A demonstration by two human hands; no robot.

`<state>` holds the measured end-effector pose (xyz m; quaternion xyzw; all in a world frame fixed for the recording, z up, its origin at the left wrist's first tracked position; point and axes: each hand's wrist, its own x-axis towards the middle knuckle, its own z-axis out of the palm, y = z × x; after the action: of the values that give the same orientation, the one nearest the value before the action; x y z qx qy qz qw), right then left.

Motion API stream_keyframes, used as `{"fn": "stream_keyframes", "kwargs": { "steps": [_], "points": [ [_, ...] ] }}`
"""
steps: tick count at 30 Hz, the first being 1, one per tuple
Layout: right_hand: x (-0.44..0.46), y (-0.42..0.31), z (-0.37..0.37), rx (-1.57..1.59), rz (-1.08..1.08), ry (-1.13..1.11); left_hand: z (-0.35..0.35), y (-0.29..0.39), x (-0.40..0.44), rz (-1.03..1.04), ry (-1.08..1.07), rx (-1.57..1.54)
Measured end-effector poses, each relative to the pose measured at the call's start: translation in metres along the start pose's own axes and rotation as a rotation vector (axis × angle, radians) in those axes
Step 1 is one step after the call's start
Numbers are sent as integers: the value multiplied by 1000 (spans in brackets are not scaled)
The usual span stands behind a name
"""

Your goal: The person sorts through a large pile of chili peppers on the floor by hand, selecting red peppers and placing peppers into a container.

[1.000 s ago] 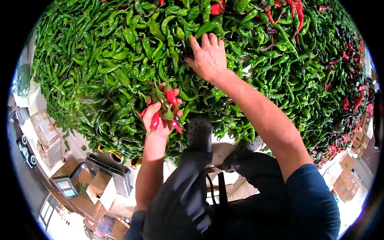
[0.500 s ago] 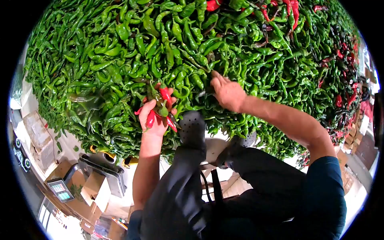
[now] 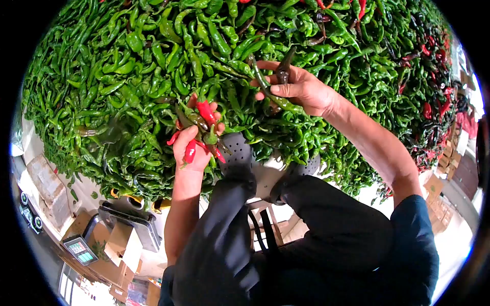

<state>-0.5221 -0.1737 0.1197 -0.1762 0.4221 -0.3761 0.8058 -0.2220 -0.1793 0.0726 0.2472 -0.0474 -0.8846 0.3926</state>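
Observation:
A big heap of green chili peppers [image 3: 132, 66] spreads in front of me. My left hand [image 3: 193, 140] is closed round several red and dark chili peppers [image 3: 205, 113], low over the near side of the heap. To its right, my right hand [image 3: 298, 92] is raised just above the heap. It grips a long green chili pepper [image 3: 263, 81] and a dark brownish pepper [image 3: 284, 69] between thumb and fingers. Part of what lies in each palm is hidden by the fingers.
Red and dark peppers [image 3: 429, 109] lie along the heap's right side. My shoes [image 3: 237, 150] stand at its near edge. At lower left are a scale display [image 3: 80, 250], an open cardboard box [image 3: 122, 245] and a foam box [image 3: 49, 188]. More cartons [image 3: 444, 168] stand at right.
My right hand has come up from the heap, turned, and now shows a green and a dark pepper in its fingers. My left hand keeps its bunch, nearly still.

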Motion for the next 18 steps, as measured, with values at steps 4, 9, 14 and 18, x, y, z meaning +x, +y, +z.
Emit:
{"fn": "stream_keyframes", "kwargs": {
  "steps": [4, 9, 14, 18],
  "points": [
    [2, 11, 7, 128, -37, -74, 18, -3, 6, -46, -64, -4],
    [10, 22, 4, 99, 20, 26, 16, -6, 10, -83, -42, -24],
    [-4, 39, 36, -990, -116, 177, -7, 9, 1, -42, 35, -36],
    [14, 37, 18, -1078, -140, 418, -20, 25, -4, 49, 106, -70]
  ]
}}
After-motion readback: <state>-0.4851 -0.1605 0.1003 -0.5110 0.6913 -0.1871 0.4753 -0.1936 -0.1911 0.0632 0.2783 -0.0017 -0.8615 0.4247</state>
